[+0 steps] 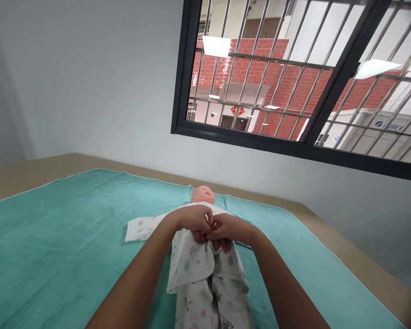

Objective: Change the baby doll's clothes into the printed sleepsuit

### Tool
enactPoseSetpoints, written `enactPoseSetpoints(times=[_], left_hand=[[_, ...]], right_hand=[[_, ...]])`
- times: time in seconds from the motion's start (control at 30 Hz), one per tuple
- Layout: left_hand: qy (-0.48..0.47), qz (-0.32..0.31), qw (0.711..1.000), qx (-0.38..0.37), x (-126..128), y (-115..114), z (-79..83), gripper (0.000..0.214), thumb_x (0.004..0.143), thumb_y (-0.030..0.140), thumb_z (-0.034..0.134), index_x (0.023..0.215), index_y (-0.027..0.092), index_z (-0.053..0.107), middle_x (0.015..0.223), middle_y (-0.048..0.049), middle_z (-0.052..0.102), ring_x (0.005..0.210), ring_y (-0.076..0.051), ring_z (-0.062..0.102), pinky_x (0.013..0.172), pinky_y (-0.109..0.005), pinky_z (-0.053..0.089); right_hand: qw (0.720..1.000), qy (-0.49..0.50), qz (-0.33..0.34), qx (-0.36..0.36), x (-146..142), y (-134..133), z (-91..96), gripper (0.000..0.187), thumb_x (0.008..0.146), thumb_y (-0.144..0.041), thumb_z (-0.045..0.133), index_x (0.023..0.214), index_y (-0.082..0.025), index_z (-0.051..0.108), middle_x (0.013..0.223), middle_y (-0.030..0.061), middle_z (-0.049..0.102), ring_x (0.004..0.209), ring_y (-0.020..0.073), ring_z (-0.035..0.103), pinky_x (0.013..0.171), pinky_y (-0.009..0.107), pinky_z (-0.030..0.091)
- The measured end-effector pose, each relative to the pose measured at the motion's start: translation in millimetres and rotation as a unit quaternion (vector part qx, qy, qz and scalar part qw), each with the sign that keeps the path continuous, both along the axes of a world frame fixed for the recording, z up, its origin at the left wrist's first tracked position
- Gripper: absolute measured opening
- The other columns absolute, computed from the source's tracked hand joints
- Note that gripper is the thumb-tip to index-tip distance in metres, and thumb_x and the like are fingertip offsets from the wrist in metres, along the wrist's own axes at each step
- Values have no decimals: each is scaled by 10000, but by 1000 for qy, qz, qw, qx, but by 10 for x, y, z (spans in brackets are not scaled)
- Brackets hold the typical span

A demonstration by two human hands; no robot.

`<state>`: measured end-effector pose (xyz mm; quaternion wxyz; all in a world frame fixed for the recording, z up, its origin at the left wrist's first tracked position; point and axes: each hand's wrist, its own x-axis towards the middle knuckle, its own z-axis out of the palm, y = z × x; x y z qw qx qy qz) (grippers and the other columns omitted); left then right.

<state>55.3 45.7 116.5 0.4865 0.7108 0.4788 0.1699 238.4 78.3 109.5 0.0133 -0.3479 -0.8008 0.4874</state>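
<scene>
A baby doll (202, 194) lies on its back, its head away from me, dressed in a white patterned baby top (190, 262) and matching trousers (195, 304). My left hand (196, 220) and my right hand (227, 229) meet over the doll's chest. Both sets of fingers are pinched together at the front of the top, gripping its cloth. The exact spot between the fingertips is hidden. One sleeve (142, 228) stretches flat to the left; the other is mostly behind my right hand and forearm. The top's lower front edges part over the trousers.
A turquoise cloth (71, 237) covers most of the tan table (329, 228), whose edge shows at the back and right. Behind it stands a pale wall (89, 82) with a dark-framed, barred window (260, 132) at the upper right.
</scene>
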Motion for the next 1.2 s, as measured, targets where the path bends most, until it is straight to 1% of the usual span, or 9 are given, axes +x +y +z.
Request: enactPoseSetpoints(times=[0.23, 0.37, 0.47, 0.57, 0.7, 0.87, 0.97, 1.13, 1.2], left_hand=[[-96, 43, 993, -46, -6, 32, -123, 285, 532, 79, 586, 794, 181, 537, 612, 5, 668, 536, -190, 674, 463, -248, 530], [-141, 100, 985, -8, 52, -69, -256, 195, 514, 81, 560, 679, 172, 508, 523, 48, 584, 474, -128, 601, 426, -189, 456], [-181, 145, 972, 28, 103, -164, -384, 168, 546, 109, 532, 682, 183, 467, 503, 81, 515, 462, -85, 548, 432, -161, 399], [-234, 182, 954, 44, 156, -217, -524, 162, 548, 128, 498, 674, 195, 421, 479, 103, 469, 420, -57, 485, 418, -152, 333], [-288, 226, 929, 60, 233, -245, -660, 143, 513, 135, 475, 638, 194, 440, 405, 112, 432, 347, -43, 385, 380, -158, 230], [-308, 270, 910, 69, 281, -251, -748, 135, 516, 179, 509, 630, 201, 439, 394, 116, 422, 326, -41, 361, 372, -165, 213], [-311, 283, 904, 75, 292, -220, -833, 136, 511, 193, 510, 624, 202, 436, 407, 112, 423, 324, -43, 365, 365, -167, 214], [-317, 289, 899, 92, 303, -198, -950, 140, 532, 189, 538, 608, 201, 422, 429, 106, 412, 335, -37, 354, 374, -165, 229], [-316, 286, 900, 94, 297, -218, -948, 151, 561, 194, 572, 625, 196, 435, 455, 104, 417, 356, -36, 366, 388, -163, 239]], right_hand=[[1000, -1, 7, 6, -1, 5, -12, 184, 791, -311, 601, 890, -185, 692, 633, -11, 661, 449, 88, 573, 406, 157, 443], [1000, 3, 14, -18, 28, 11, -12, 155, 762, -278, 611, 858, -179, 682, 616, -18, 662, 417, 83, 556, 402, 166, 457], [999, 8, 14, -42, 29, 10, -11, 99, 752, -258, 608, 777, -172, 650, 587, -24, 648, 398, 78, 545, 391, 161, 447], [999, 14, 9, -37, 19, 7, -30, 129, 773, -297, 599, 748, -173, 621, 560, -30, 631, 390, 72, 538, 374, 141, 410], [998, 33, -1, -46, 28, 31, -102, 95, 772, -273, 582, 774, -179, 566, 532, -40, 624, 375, 73, 534, 368, 131, 382], [995, 85, -14, -56, 72, 28, -246, 116, 776, -270, 568, 850, -190, 530, 533, -47, 626, 330, 74, 493, 325, 135, 343], [990, 127, -58, -31, 70, -76, -388, 131, 789, -265, 558, 881, -203, 488, 528, -63, 616, 303, 69, 463, 294, 129, 304], [958, 193, -209, 38, 9, -299, -612, 87, 793, -242, 522, 851, -218, 462, 515, -97, 553, 293, 63, 425, 262, 133, 299], [953, 202, -223, 42, -9, -334, -633, 96, 791, -251, 520, 869, -220, 474, 521, -100, 548, 290, 68, 421, 251, 143, 305]])
